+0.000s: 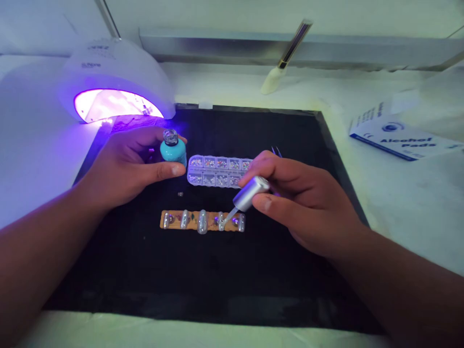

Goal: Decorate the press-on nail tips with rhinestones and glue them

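My left hand [134, 159] grips a turquoise nail polish bottle [174, 149], its neck uncapped and upright. Between the thumb and fingers of my right hand [290, 198] is the silver cap of a nail polish brush [250, 193], tilted down to the left. The brush tip meets, or hovers just over, the second nail tip from the right [221, 221]. Several silvery nail tips stand in a row on an orange-brown strip [211, 223]. Behind it lies a clear rhinestone case [217, 171] divided into small compartments; my right hand hides its right end.
A white nail lamp [119, 67] glows purple at the back left. An alcohol pads box [402, 128] sits at the right. Toward the back lies a brush with a pale head [274, 79]. Tweezers [276, 151] show behind my right hand. A black mat [181, 275] covers the worktop.
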`<state>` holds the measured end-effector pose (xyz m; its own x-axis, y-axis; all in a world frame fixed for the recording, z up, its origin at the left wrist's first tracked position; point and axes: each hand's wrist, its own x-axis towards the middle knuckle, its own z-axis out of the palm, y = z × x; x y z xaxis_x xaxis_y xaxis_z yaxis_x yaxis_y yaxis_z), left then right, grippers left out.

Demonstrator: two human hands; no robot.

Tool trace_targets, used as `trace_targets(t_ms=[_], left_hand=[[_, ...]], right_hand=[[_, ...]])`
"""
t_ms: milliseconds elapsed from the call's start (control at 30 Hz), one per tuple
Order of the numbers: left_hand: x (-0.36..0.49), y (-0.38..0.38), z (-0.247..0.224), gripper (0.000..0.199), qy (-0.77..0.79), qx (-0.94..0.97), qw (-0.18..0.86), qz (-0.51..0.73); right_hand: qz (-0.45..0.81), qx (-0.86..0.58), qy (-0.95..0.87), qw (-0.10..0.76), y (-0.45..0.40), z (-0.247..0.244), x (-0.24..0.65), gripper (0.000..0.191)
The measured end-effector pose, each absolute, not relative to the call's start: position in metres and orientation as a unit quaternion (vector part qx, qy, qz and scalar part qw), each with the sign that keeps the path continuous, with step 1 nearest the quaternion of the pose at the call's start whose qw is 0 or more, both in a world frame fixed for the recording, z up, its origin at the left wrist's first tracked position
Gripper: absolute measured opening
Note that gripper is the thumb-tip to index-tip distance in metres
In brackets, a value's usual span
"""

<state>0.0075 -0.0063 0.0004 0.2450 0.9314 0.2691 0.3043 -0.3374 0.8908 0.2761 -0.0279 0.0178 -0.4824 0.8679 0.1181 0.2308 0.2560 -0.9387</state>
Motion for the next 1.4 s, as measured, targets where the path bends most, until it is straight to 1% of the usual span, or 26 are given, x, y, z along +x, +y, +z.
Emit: trace_targets(t_ms=[400,600,933,1067,1233,1400], left_hand=[[0.0052,-0.0067,0.0005,0.015,0.446,0.704,0.364,0.416],[0.0068,-0.0062,0.0009,0.015,0.449,0.705,0.360,0.415],[0.0059,-0.0081,-0.0010,0.017,0.462,0.701,0.353,0.414],[0.0066,-0.0083,-0.0003,0.016,0.461,0.698,0.356,0.417],[0.0058,-0.0077,-0.0003,0.017,0.453,0.701,0.356,0.420],[0.0064,-0.0073,0.0009,0.015,0.449,0.700,0.363,0.420]], right_hand=[[0.493,-0.376,-0.697,0.361,-0.0267,0.0181,0.2786,0.002],[0.496,-0.356,-0.714,0.342,-0.0281,0.0195,0.2779,0.004],[0.470,-0.398,-0.708,0.344,-0.0276,0.0170,0.2765,0.003],[0.473,-0.406,-0.692,0.366,-0.0278,0.0160,0.2749,0.003],[0.500,-0.389,-0.668,0.391,-0.0271,0.0133,0.2754,0.004],[0.543,-0.364,-0.657,0.376,-0.0274,0.0145,0.2778,0.002]])
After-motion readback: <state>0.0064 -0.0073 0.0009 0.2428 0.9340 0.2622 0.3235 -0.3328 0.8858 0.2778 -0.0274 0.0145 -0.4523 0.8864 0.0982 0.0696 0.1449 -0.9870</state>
